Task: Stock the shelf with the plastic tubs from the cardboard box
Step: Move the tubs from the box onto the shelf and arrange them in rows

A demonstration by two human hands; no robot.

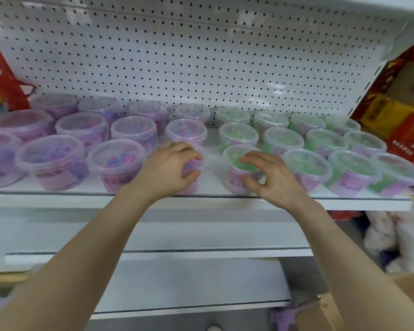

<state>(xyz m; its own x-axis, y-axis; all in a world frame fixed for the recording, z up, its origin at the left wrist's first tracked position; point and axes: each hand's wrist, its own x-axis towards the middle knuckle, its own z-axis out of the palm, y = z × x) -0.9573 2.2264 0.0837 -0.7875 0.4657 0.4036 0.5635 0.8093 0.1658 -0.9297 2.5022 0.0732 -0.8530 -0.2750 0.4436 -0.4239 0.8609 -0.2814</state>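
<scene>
— Where are the tubs?
— Both stand at the front edge of the shelf, mid-row. My left grip is curled round the purple tub. My right grip pinches the green tub, fingers on its lid, thumb on its side.
— What could go wrong?
— They sit near the lip. A careless release might tip one off, or knock the neighbouring tubs crooked.

Bright, diffuse light washes out the white perforated metal back panel; shadows are faint. Everything looks soft, blurrier toward the bowed wide-angle edges.
</scene>
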